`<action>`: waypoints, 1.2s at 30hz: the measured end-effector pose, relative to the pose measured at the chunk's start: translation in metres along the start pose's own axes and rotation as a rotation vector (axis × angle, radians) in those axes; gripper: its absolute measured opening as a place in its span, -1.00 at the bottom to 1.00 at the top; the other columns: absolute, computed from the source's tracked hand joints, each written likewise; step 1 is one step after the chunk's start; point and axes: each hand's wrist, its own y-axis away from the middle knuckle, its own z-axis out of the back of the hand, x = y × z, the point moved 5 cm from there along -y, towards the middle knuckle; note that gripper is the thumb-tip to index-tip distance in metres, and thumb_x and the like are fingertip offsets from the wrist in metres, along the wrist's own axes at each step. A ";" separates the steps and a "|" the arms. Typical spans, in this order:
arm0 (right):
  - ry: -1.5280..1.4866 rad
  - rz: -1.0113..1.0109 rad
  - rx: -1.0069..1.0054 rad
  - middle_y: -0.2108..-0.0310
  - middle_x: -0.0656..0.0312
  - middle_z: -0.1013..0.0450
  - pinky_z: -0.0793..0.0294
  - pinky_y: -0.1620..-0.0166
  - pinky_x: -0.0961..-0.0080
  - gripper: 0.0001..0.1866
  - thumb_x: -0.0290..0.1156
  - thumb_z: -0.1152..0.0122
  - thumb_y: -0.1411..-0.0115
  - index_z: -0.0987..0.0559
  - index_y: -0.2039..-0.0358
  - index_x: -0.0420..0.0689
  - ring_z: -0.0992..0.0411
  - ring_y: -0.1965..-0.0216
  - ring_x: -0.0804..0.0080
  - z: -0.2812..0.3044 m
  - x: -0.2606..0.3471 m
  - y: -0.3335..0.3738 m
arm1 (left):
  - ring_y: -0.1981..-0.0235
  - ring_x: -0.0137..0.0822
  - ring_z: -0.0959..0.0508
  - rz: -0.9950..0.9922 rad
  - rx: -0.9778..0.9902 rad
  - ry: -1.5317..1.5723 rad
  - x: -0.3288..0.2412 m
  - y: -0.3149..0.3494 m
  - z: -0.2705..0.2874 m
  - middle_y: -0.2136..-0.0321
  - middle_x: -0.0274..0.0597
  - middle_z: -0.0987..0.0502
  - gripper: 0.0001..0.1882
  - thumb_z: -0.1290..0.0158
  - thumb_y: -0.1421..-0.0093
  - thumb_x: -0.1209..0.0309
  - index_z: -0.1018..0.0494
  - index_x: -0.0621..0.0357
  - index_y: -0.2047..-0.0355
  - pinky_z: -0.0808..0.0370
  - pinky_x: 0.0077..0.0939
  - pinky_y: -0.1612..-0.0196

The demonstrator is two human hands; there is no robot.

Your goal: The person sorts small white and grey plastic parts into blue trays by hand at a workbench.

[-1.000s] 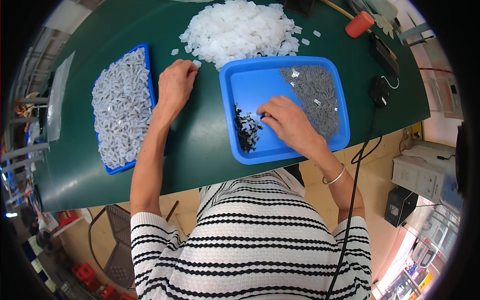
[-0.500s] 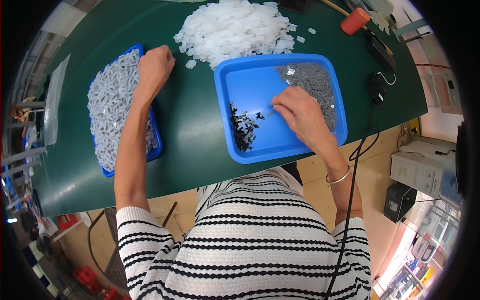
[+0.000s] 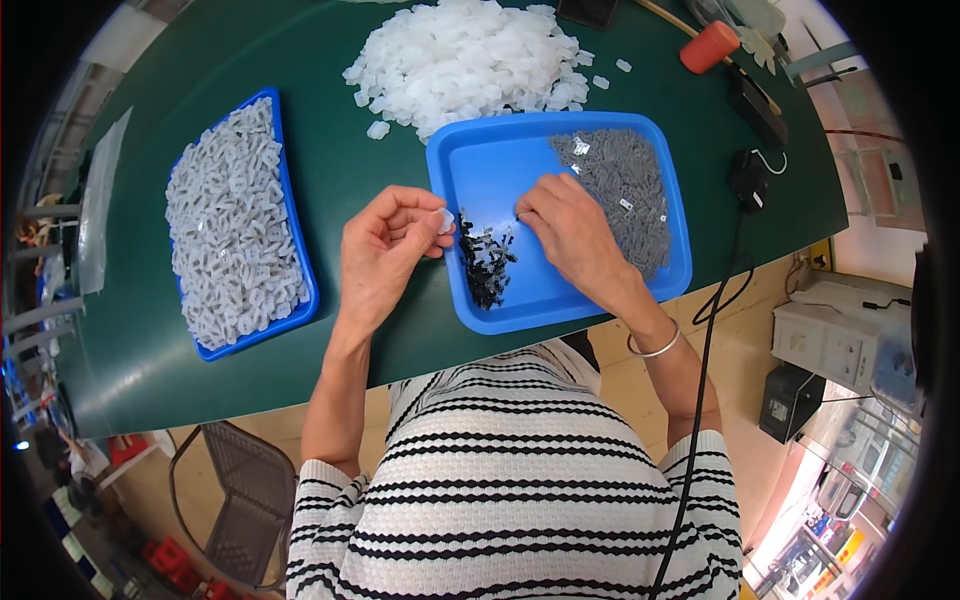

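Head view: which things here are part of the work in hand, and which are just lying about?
In use:
left hand pinching a small white piece
right hand in the blue tray
small black parts
grey parts
white piece heap
left tray of pale pieces

Lying about:
orange-headed mallet
black adapter and cable
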 end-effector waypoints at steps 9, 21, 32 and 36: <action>-0.041 -0.032 -0.052 0.43 0.14 -0.41 -0.37 0.21 0.32 -0.89 -0.60 -0.21 -0.06 -0.56 0.35 -0.21 -0.35 0.32 0.15 0.029 -0.007 -0.004 | 0.32 -0.47 -0.60 -0.030 -0.003 0.030 0.006 -0.002 -0.001 0.29 -0.19 -0.58 -0.83 -0.03 -0.24 0.61 -0.50 0.34 0.16 -0.55 -0.64 0.23; 0.122 0.076 0.074 0.40 0.08 -0.33 -0.42 0.20 0.27 -0.88 -0.53 -0.07 0.01 -0.48 0.40 -0.20 -0.34 0.25 0.11 0.000 0.012 -0.006 | 0.28 -0.42 -0.61 0.079 0.050 0.047 0.014 -0.005 -0.014 0.28 -0.15 -0.59 -0.78 -0.02 -0.21 0.64 -0.48 0.33 0.12 -0.55 -0.66 0.25; -0.442 -0.348 0.044 0.53 0.16 -0.44 -0.40 0.38 0.45 -0.91 -0.51 -0.17 -0.11 -0.54 0.36 -0.24 -0.41 0.49 0.35 0.010 -0.011 0.001 | 0.31 -0.49 -0.59 0.106 0.095 0.058 0.007 -0.005 -0.026 0.30 -0.18 -0.60 -0.77 -0.04 -0.20 0.61 -0.49 0.31 0.11 -0.52 -0.69 0.28; -0.586 -0.379 0.056 0.47 0.26 -0.46 -0.37 0.36 0.59 -0.91 -0.53 -0.21 -0.11 -0.59 0.35 -0.24 -0.37 0.46 0.56 0.008 -0.015 0.003 | 0.33 -0.49 -0.55 0.076 0.088 -0.074 0.004 -0.006 -0.024 0.29 -0.17 -0.61 -0.79 -0.09 -0.21 0.54 -0.49 0.28 0.13 -0.47 -0.66 0.30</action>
